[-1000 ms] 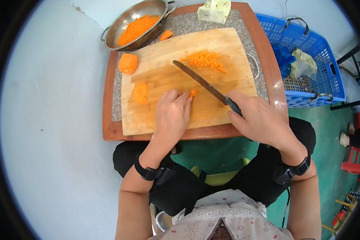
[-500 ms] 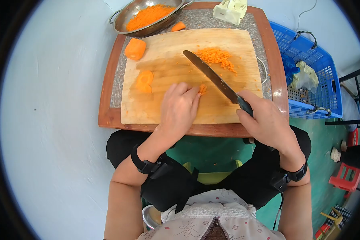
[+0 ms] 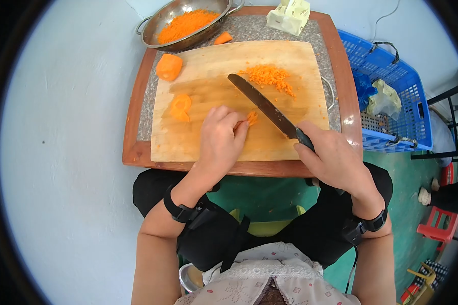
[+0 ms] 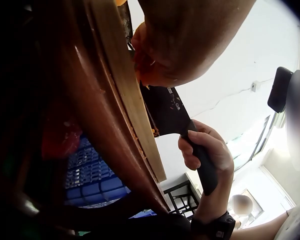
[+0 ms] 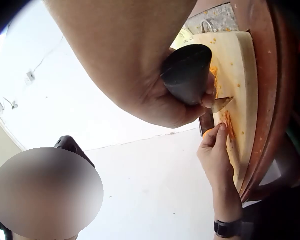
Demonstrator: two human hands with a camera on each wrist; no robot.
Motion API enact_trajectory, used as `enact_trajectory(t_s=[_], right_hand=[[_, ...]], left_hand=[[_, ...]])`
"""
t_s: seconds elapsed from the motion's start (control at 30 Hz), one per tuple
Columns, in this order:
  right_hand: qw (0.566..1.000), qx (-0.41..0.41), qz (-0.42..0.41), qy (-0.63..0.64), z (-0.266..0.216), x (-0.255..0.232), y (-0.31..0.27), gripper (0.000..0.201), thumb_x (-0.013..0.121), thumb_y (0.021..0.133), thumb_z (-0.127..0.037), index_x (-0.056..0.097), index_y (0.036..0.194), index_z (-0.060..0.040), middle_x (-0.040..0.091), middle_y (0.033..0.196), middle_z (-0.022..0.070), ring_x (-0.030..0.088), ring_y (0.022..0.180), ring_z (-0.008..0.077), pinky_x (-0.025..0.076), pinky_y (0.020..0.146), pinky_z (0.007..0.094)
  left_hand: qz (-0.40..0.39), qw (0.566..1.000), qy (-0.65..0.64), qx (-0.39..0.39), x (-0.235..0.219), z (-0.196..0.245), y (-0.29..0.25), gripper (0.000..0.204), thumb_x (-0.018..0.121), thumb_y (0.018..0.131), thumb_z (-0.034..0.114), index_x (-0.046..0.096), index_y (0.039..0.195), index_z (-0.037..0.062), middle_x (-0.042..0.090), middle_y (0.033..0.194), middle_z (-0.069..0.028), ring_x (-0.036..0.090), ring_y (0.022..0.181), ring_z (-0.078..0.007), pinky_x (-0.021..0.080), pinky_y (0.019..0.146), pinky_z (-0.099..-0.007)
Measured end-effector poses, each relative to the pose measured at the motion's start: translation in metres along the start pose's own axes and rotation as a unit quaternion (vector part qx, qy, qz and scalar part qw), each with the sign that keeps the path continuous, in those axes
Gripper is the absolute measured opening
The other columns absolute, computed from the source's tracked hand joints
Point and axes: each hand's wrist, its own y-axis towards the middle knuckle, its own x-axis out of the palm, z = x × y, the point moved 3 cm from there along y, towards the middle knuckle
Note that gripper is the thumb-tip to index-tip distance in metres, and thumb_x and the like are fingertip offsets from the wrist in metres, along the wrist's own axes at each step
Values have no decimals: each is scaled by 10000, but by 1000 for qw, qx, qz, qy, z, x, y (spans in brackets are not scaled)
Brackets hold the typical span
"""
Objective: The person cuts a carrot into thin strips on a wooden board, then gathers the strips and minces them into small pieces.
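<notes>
My left hand (image 3: 221, 136) rests low on the wooden cutting board (image 3: 198, 147), thumb and fingers pinching a small bundle of carrot strips (image 3: 252, 118). In my right hand (image 3: 333, 157) is a broad-bladed kitchen knife (image 3: 262, 105), gripped by its black handle (image 5: 186, 74). The blade slants up and left over the board, just right of the strips. Beyond it lies a heap of finely diced carrot (image 3: 269, 75). Thin carrot slices (image 3: 180, 108) overlap left of my left hand, and a thick carrot chunk (image 3: 169, 67) sits at the board's far left corner.
A metal pan (image 3: 152, 35) of chopped carrot stands at the table's back left, with a small carrot piece (image 3: 223, 38) beside it. A paper packet (image 3: 288, 18) is at the back. Right of the table (image 3: 344, 101) stands a blue plastic basket (image 3: 417, 96) holding bags.
The head view has shifted, moving the table within the frame. A gap now shows between the left thumb and index finger. Carrot heap and knife keep nearly the same places on the board.
</notes>
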Motion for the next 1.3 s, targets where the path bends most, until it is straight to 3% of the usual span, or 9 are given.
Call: enact_trajectory(t_s=[0.1, 0.4, 0.53, 0.73, 0.9, 1.13, 1.3], right_hand=[[1000, 1, 1, 5, 2, 0, 1, 185, 565, 860, -113, 534, 962, 38, 607, 725, 277, 610, 718, 462, 483, 673, 524], [1000, -6, -4, 14, 3, -1, 2, 183, 564, 851, -103, 536, 963, 38, 596, 704, 265, 604, 698, 457, 473, 649, 525], [1000, 8, -11, 18, 7, 1, 0, 238, 605, 866, -138, 557, 1041, 17, 566, 706, 228, 585, 694, 430, 434, 607, 472], [1000, 5, -3, 25, 6, 0, -1, 230, 598, 873, -130, 554, 1044, 17, 566, 701, 226, 585, 685, 427, 433, 605, 475], [1000, 14, 5, 27, -7, -1, -9, 241, 597, 880, -119, 558, 1081, 8, 587, 707, 221, 597, 684, 422, 448, 598, 461], [999, -20, 42, -25, -17, 3, -10, 203, 578, 879, -91, 548, 1054, 8, 632, 698, 223, 638, 655, 411, 508, 588, 482], [997, -54, 40, -31, -22, 10, -14, 409, 595, 882, -74, 525, 1283, -32, 631, 720, 180, 630, 618, 360, 491, 556, 442]], left_hand=[[-13, 998, -28, -53, 1, -3, 1, 69, 731, 761, 31, 676, 793, 6, 597, 792, -121, 592, 766, -279, 478, 684, -367], [-4, 1000, -19, 8, 3, -5, 0, 51, 710, 787, 27, 710, 829, -2, 630, 818, -109, 564, 763, -270, 464, 681, -351], [5, 1000, -18, 11, 0, -2, 0, 69, 690, 807, 28, 718, 862, -3, 633, 860, -109, 555, 830, -273, 458, 719, -349], [-6, 1000, 10, 10, -4, -1, 0, 156, 727, 787, 70, 708, 920, -11, 627, 904, -110, 553, 854, -283, 460, 745, -362], [-37, 997, 64, 10, -1, 5, -4, 271, 771, 738, 102, 693, 965, -24, 617, 882, -121, 562, 844, -300, 469, 743, -378], [3, 999, 48, 14, 9, 2, -2, 193, 752, 743, 60, 707, 912, -22, 606, 832, -133, 569, 809, -309, 474, 722, -384], [7, 999, 39, 15, 10, 2, -1, 108, 731, 750, 16, 716, 850, -21, 603, 803, -128, 571, 772, -304, 476, 683, -383]])
